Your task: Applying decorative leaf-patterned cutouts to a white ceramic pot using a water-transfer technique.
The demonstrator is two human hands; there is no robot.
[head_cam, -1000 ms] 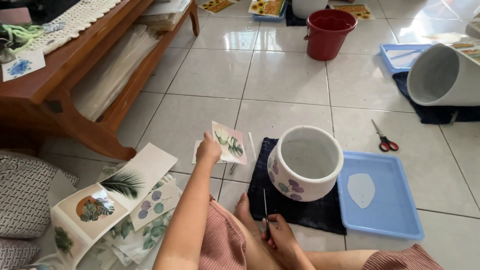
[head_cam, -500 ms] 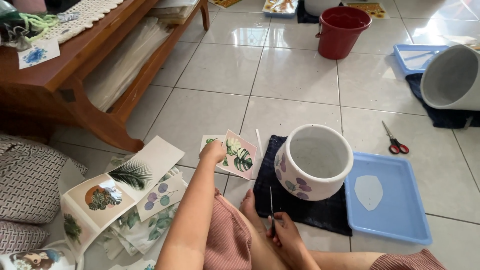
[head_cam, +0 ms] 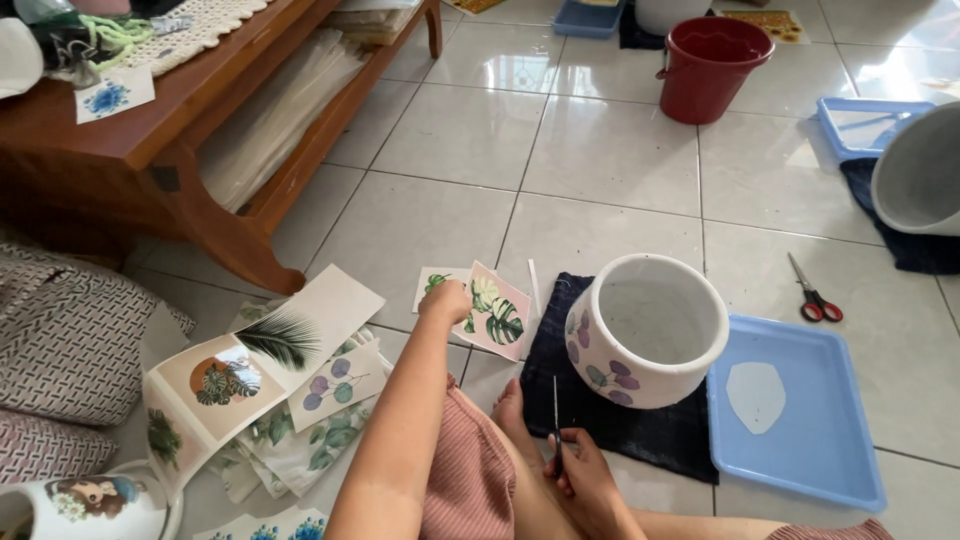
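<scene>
While the left hand (head_cam: 447, 299) pinches a leaf print (head_cam: 494, 312), the right hand (head_cam: 580, 472) grips thin scissors (head_cam: 556, 420) closed. Those upright points sit near the foot (head_cam: 515, 415) and could jab it; the flimsy print could crease.

The floor (head_cam: 600, 160) was laid with large pale glossy tiles, grey grout lines between them, and soft daylight glared off them toward the top of the view. At upper left stood a low wooden table (head_cam: 150, 130) of reddish-brown wood, with a lower shelf (head_cam: 300, 120) holding pale sheets and a white crocheted runner (head_cam: 190, 30) along its top. A patterned grey cushion (head_cam: 60, 340) lay on the floor at the left edge, just below the table. No wall or window showed.
</scene>
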